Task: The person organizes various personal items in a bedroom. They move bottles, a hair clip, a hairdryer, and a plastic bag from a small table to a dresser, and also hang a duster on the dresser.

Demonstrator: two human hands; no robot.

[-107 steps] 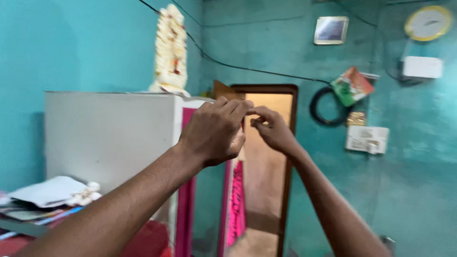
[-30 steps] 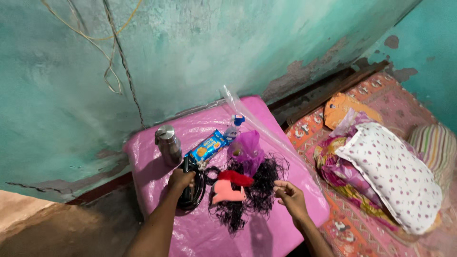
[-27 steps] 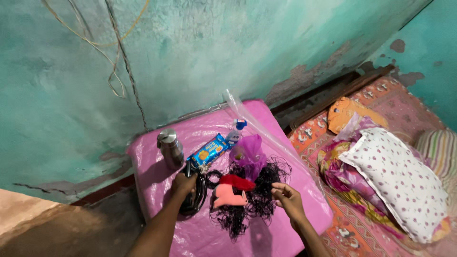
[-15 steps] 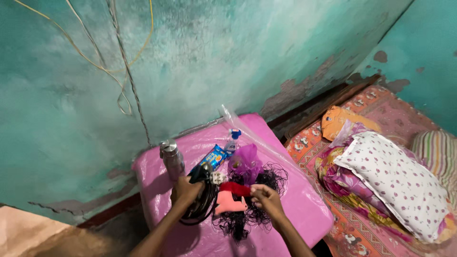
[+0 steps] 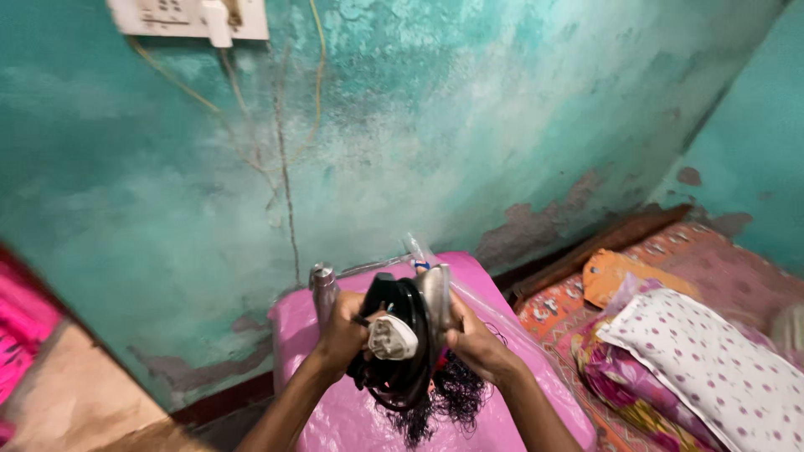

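Note:
Both my hands hold up a black corded appliance with a shiny metal plate, its black cord coiled in loops below it. A white plug dangles in front of the coil. My left hand grips the appliance's left side next to the plug. On the other side, my right hand supports it. They hover over a table covered in pink plastic. A tangle of black hair lies on the table below the hands.
A steel bottle stands at the table's back, by the teal wall. A white switchboard with hanging wires is mounted at the top left. At the right, a dotted pillow and an orange cushion lie on a bed.
My left hand has lifted the black appliance and its cord off the table. My right hand has come over to take its other side. The view has tilted up to the switchboard.

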